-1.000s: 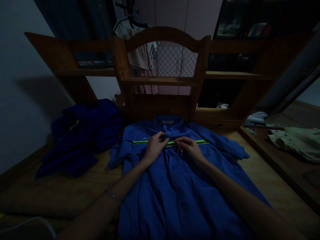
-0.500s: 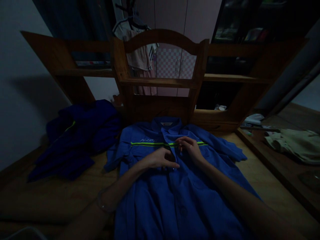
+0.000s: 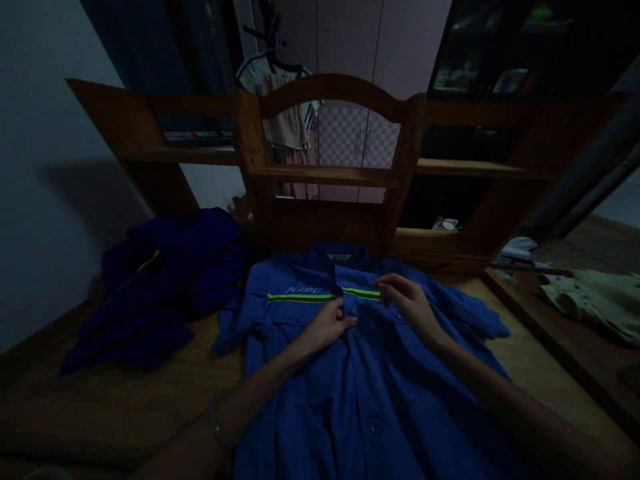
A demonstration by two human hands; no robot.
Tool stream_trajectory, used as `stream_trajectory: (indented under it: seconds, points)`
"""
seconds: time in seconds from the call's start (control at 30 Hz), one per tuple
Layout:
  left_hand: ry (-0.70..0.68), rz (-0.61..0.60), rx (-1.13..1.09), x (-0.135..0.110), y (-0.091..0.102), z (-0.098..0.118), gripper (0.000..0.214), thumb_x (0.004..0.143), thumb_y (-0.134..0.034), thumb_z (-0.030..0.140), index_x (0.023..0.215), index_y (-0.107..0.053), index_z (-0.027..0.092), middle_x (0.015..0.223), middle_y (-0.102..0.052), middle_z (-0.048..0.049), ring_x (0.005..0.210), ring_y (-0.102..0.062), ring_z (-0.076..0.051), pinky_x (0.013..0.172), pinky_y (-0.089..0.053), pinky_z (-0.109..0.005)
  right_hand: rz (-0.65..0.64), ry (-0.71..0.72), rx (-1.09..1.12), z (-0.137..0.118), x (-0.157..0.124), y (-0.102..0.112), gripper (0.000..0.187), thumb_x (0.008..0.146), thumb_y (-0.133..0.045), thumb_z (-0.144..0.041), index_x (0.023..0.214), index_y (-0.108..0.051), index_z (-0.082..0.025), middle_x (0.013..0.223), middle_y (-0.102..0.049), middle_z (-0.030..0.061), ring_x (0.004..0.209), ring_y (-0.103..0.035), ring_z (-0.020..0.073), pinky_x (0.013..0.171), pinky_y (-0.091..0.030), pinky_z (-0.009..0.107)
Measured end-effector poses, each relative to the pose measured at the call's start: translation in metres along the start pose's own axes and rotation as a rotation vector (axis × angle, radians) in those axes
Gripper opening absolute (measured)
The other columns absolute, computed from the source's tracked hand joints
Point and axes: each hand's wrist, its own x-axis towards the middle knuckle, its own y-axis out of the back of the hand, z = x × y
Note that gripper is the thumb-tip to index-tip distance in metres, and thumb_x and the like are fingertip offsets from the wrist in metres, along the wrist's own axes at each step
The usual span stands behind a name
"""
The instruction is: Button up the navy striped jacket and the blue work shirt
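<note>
A blue short-sleeved work shirt [image 3: 310, 360] lies spread face up, its collar away from me. A yellow-green stripe [image 3: 300, 298] crosses its chest below pale lettering. At the front opening, my left hand [image 3: 331, 321] pinches the placket edge between thumb and fingers just under the stripe. To its right my right hand [image 3: 403, 300] has its fingertips closed on the front panel by the stripe, holding that flap slightly raised. A button [image 3: 376, 425] shows lower down the front.
On the left, a dark blue garment [image 3: 170, 267] lies crumpled on the wooden surface [image 3: 125, 413]. A wooden shelf unit [image 3: 325, 177] stands behind the shirt. Beige cloth [image 3: 595, 300] rests at the right, beyond a raised wooden edge [image 3: 545, 347].
My left hand has closed from a loose curl onto the placket. My right hand has moved a little right, and the front panel's edge now stands out flatter between the hands. The view shifted slightly.
</note>
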Motion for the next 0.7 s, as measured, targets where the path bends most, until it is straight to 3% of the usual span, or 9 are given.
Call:
stream_trajectory:
  seconds: [0.1, 0.2, 0.3, 0.43, 0.7]
  points:
    - [0.006, -0.047, 0.035, -0.001, 0.001, 0.001, 0.039, 0.069, -0.07, 0.036, 0.096, -0.06, 0.01, 0.074, -0.063, -0.0029, 0.059, -0.056, -0.011, 0.054, -0.041, -0.021, -0.187, 0.147, -0.282, -0.035, -0.044, -0.004, 0.019, 0.087, -0.052, -0.028, 0.101, -0.064, -0.022, 0.081, -0.064, 0.0028, 0.067, -0.059, 0.0147, 0.062, -0.045, 0.026]
    - [0.045, -0.214, 0.017, -0.003, 0.008, 0.006, 0.036, 0.064, -0.075, 0.032, 0.088, -0.063, 0.009, 0.074, -0.063, -0.0026, 0.06, -0.055, -0.01, 0.057, -0.041, -0.021, -0.308, 0.272, -0.483, -0.034, -0.072, -0.013, 0.019, 0.086, -0.052, -0.022, 0.102, -0.062, -0.024, 0.086, -0.064, 0.0036, 0.066, -0.058, 0.0142, 0.058, -0.044, 0.025]
    - [0.07, -0.321, 0.039, -0.003, 0.015, 0.011, 0.037, 0.054, -0.081, 0.026, 0.083, -0.066, 0.01, 0.079, -0.065, -0.0024, 0.068, -0.058, -0.013, 0.066, -0.044, -0.023, -0.271, 0.216, -0.455, -0.011, -0.074, -0.02, 0.012, 0.086, -0.053, -0.022, 0.094, -0.062, -0.023, 0.083, -0.063, 0.003, 0.068, -0.059, 0.0144, 0.058, -0.045, 0.024]
    - [0.099, -0.341, 0.13, -0.005, 0.018, 0.016, 0.038, 0.05, -0.083, 0.026, 0.081, -0.068, 0.011, 0.082, -0.068, -0.003, 0.074, -0.06, -0.016, 0.071, -0.045, -0.027, -0.282, 0.132, -0.366, 0.008, -0.067, -0.018, 0.008, 0.085, -0.058, -0.025, 0.093, -0.061, -0.023, 0.082, -0.063, 0.0014, 0.067, -0.059, 0.014, 0.059, -0.047, 0.024]
    - [0.09, -0.391, 0.097, -0.01, 0.02, 0.019, 0.038, 0.059, -0.079, 0.031, 0.091, -0.07, 0.013, 0.093, -0.069, -0.005, 0.083, -0.061, -0.017, 0.076, -0.045, -0.027, -0.311, 0.29, -0.471, 0.012, -0.072, -0.017, 0.016, 0.091, -0.051, -0.024, 0.103, -0.06, -0.024, 0.095, -0.063, 0.003, 0.078, -0.062, 0.0135, 0.07, -0.05, 0.025]
